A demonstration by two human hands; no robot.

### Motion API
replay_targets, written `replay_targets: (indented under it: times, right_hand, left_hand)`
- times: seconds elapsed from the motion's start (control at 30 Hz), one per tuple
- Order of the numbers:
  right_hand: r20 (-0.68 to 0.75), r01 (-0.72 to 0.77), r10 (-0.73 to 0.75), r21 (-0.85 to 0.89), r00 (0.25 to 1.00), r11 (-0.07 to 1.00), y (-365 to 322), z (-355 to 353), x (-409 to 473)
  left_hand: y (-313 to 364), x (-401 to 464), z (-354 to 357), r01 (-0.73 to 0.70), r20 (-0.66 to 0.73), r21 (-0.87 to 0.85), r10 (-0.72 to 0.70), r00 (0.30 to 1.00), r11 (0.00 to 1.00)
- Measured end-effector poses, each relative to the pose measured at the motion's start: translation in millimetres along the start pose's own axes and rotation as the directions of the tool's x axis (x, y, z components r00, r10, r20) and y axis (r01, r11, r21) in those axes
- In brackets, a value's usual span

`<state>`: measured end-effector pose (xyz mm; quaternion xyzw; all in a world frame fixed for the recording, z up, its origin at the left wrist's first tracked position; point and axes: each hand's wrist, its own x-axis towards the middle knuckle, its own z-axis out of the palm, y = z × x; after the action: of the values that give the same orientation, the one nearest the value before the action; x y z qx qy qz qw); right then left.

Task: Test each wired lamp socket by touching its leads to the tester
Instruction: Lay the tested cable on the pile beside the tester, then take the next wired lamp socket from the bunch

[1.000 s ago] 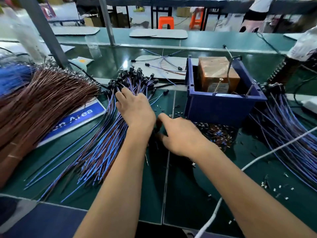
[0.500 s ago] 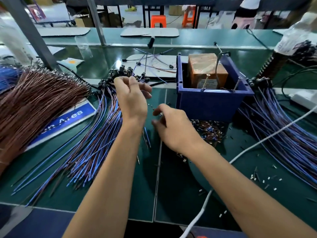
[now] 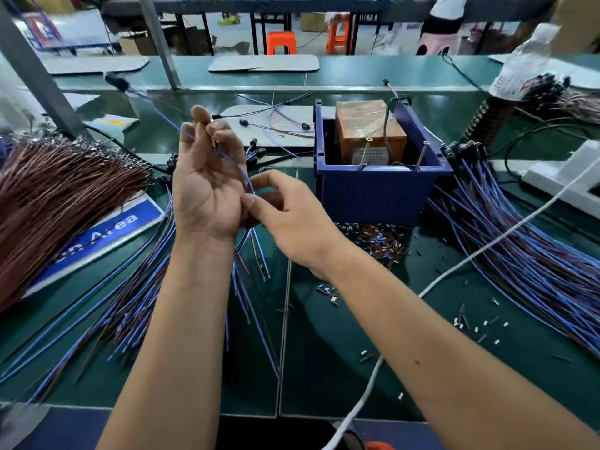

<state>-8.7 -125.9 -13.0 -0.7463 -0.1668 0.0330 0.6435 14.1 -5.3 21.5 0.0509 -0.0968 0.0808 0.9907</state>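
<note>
Both grips meet above the green worktop [image 3: 324, 368]: the left hand [image 3: 207, 186], palm up, curls its fingers round a blue lead [image 3: 242, 170], and the right hand [image 3: 292, 219] pinches that lead lower down. Beyond, at twelve o'clock, run a second green bench, orange stools [image 3: 281, 42] and grey floor. Brown wires [image 3: 55, 196] fan at nine o'clock, wired sockets [image 3: 130, 287] lie at eight and three, the tester's blue bin [image 3: 376, 193] sits at one, cut bits [image 3: 380, 241] just below it.

Left hand [image 3: 207, 186] raised, palm toward the camera, fingers [image 3: 224, 138] curled round a thin wire. Right hand [image 3: 289, 219] just beside it, thumb and forefinger pinched together at the left palm's edge.
</note>
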Motion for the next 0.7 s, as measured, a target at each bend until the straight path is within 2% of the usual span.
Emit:
replay_targets:
  times: [0.07,0.23,0.37,0.47,0.6,0.7]
  right_hand:
    - [0.017,0.008,-0.008,-0.002,1.000,1.000,-1.6,-3.4,1.3]
    - [-0.041,0.112,-0.120,-0.161,0.992,0.981,-20.3,-30.8,2.1]
    - [0.064,0.136,-0.123,-0.290,0.990,0.947,-30.0,-70.9,-7.0]
    - [0.088,0.128,-0.099,-0.432,0.991,0.893,-20.5,-106.1,-22.0]
    - [0.024,0.064,-0.062,-0.581,0.998,0.811,5.5,-146.7,-46.6]
    - [-0.123,-0.023,-0.070,-0.626,0.990,0.779,27.9,-165.7,-59.2]
  left_hand:
    - [3.3,-0.2,-3.6,0.019,0.012,-0.029,-0.018,1.000,0.999]
    - [8.7,3.1,-7.6,0.008,0.024,-0.022,-0.007,1.000,1.000]
    - [15.9,6.4,-11.6,0.004,0.014,0.023,-0.004,1.000,1.000]
    - [24.4,6.5,-16.1,-0.027,-0.033,0.116,0.031,0.999,0.993]
    - [31.9,6.9,-18.3,-0.089,-0.062,0.158,0.100,0.993,0.983]
    - [29.7,5.2,-16.3,-0.121,-0.060,0.263,0.141,0.988,0.957]
